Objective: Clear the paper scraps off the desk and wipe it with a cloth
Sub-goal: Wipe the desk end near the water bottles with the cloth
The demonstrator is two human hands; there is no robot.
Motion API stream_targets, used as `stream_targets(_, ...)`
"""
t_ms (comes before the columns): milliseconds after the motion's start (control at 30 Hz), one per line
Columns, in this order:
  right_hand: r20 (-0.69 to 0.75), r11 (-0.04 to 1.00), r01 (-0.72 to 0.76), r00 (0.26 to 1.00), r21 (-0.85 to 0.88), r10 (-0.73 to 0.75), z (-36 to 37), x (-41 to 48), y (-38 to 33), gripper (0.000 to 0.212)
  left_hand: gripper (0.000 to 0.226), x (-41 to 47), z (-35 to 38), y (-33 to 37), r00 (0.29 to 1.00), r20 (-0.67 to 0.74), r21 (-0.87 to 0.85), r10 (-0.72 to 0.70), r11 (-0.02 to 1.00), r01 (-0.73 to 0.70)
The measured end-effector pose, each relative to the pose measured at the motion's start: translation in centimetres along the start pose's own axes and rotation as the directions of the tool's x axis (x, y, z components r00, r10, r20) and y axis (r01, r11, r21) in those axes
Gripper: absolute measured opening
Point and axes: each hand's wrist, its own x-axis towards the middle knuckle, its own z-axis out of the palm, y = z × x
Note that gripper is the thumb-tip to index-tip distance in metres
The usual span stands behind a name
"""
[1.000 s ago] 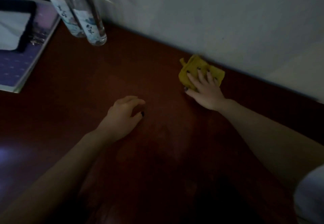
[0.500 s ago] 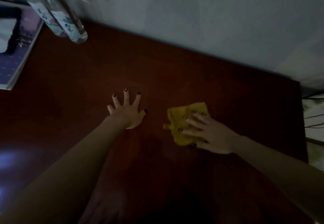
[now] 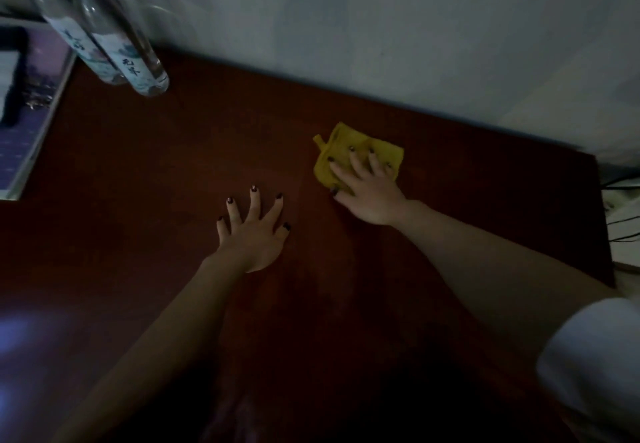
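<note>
Right hand (image 3: 370,196) presses flat, fingers straight and slightly apart, on the yellow cloth (image 3: 356,153) at two o'clock on the desk (image 3: 173,172). Left hand (image 3: 252,234) rests splayed, palm down, on bare wood at centre, holding nothing

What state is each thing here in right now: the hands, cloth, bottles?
Crumpled yellow cloth: lying on the reddish-brown wooden desk, pressed down.
Right hand: fingers straight, pressing the cloth.
Left hand: fingers spread, flat on the desk.
Two clear labelled bottles: standing upright, side by side.
</note>
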Motion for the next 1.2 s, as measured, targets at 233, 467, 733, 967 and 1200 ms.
stream_targets(233, -0.024, 0.951, 0.289, 0.956, -0.106, -0.294, 8.0, -10.8, -3.1, 0.061, 0.061, -1.3, 0.2, 0.4, 0.998, -0.065, 0.095, -0.016, 0.995, 0.023)
stream_targets(467, -0.063, 0.888, 0.412, 0.9, -0.203, -0.432, 15.4, -22.7, 3.6, 0.058, 0.064, -4.3, 3.7, 2.0, 0.995, -0.102, 0.18, 0.009, 0.984, 0.01)
stream_targets(733, -0.047, 0.999, 0.028, 0.998, -0.02, -0.029, 9.7, -19.6, 13.3, 0.052, 0.063, -10.5, 10.2, 6.8, 0.994, -0.065, 0.139, 0.083, 0.988, -0.074)
stream_targets(967, -0.105, 0.998, -0.006, 0.994, 0.063, 0.013, 9.2, -15.7, 6.2, 0.052, 0.062, -15.9, 12.3, 5.7, 0.997, -0.055, 0.018, -0.046, 0.999, 0.047)
stream_targets(1200, -0.188, 0.862, 0.504, 0.843, -0.049, -0.504, 16.5, -23.2, 0.9, 0.047, 0.06, -17.5, 13.1, 7.5, 0.988, -0.125, 0.027, -0.093, 0.995, 0.098)
